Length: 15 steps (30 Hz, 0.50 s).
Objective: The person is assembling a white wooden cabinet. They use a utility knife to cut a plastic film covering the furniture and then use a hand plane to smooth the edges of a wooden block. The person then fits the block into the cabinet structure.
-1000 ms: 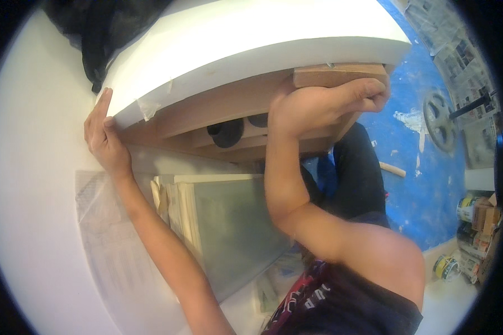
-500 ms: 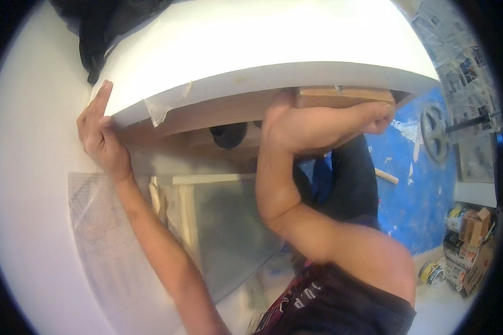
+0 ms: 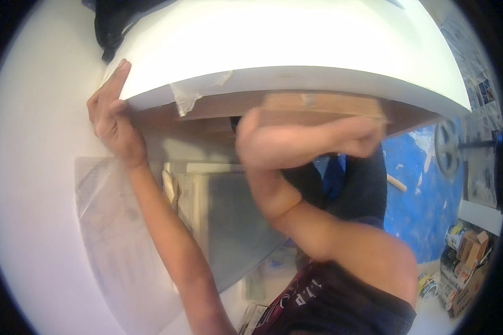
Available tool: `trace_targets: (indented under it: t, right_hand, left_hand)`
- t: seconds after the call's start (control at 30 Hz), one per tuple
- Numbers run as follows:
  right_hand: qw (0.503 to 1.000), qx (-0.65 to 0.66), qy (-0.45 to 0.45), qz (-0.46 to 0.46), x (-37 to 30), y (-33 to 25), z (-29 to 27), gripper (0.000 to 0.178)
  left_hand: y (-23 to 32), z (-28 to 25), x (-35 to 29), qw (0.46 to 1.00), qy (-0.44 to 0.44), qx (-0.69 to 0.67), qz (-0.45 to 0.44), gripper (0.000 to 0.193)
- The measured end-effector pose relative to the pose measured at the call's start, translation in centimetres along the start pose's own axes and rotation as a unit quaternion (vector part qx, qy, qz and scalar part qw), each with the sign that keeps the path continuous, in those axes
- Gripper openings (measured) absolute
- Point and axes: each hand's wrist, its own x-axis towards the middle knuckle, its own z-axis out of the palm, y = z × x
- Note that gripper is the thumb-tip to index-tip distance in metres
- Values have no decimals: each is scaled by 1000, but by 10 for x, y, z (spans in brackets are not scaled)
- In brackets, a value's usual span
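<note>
A white tabletop [image 3: 296, 39] with a grey-white front edge spans the upper part of the view. My left hand [image 3: 114, 120] grips its left corner, fingers along the side and thumb at the front edge. My right hand [image 3: 318, 139], smeared by motion, is closed around a flat wooden block [image 3: 321, 104] just below the front edge. The block lies against or close to the brown underside [image 3: 218, 106]; whether it touches is unclear. A torn strip of clear tape or film [image 3: 187, 100] hangs from the edge between my hands.
A black bag [image 3: 107, 28] sits on the back left of the tabletop. Framed panels [image 3: 229, 212] and clear plastic sheeting [image 3: 117, 223] stand by the white wall. On the right are blue flooring [image 3: 413, 201], a grey wheel [image 3: 447, 148], a stick [image 3: 397, 183], cans and cardboard boxes [image 3: 475, 251].
My right hand and the wooden block have moved left and slightly down along the edge. My left hand keeps its grip at the corner. The whole view has shifted a little.
</note>
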Motion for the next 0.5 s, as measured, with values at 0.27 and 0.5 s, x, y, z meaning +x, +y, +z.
trace_targets:
  t: [0.27, 0.5]
  right_hand:
    - [998, 16, -42, 41, -28, 9, 12, 64]
    - [997, 14, -57, 49, -27, 9, 9, 64]
  left_hand:
    - [-16, 9, 5, 995, 57, -53, 55, 53]
    - [-23, 8, -2, 994, 84, -32, 55, 51]
